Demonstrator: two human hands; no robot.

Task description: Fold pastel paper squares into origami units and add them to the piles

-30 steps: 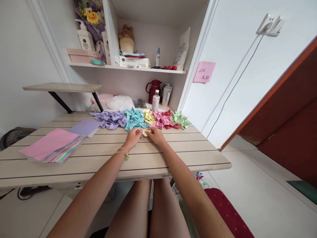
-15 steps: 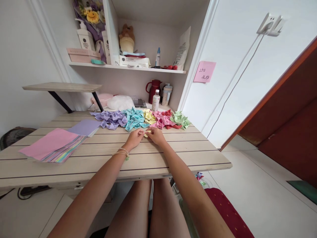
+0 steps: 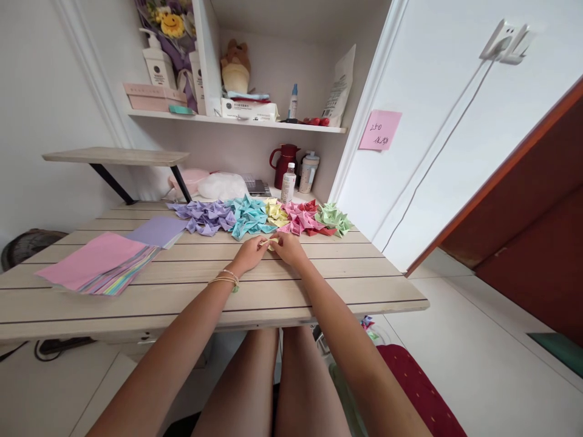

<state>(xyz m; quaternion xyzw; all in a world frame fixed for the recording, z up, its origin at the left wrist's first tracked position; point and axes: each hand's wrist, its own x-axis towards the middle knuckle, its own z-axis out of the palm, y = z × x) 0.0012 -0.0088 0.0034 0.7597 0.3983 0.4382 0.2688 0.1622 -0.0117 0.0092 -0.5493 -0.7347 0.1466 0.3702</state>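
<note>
Between my two hands is a small folded piece of yellow paper (image 3: 271,244), partly covered by fingers. My left hand (image 3: 249,254) pinches its left side, and my right hand (image 3: 289,249) grips its right side. Both hands stay low over the wooden table (image 3: 355,279). Just beyond them lies a row of folded paper pieces: purple (image 3: 207,216), turquoise (image 3: 248,215), yellow (image 3: 276,212), pink (image 3: 299,220), red (image 3: 322,230) and green (image 3: 333,216).
To the left lie a stack of coloured paper (image 3: 98,258) with pink on top and some purple sheets (image 3: 159,230). A small raised shelf (image 3: 116,156) stands at the back left. Behind the folded pieces are a bottle (image 3: 288,184), a red jug (image 3: 284,164) and a tumbler (image 3: 308,171).
The fingers have shifted slightly on the yellow paper, and a little more of it shows between them. The whole view has moved a little.
</note>
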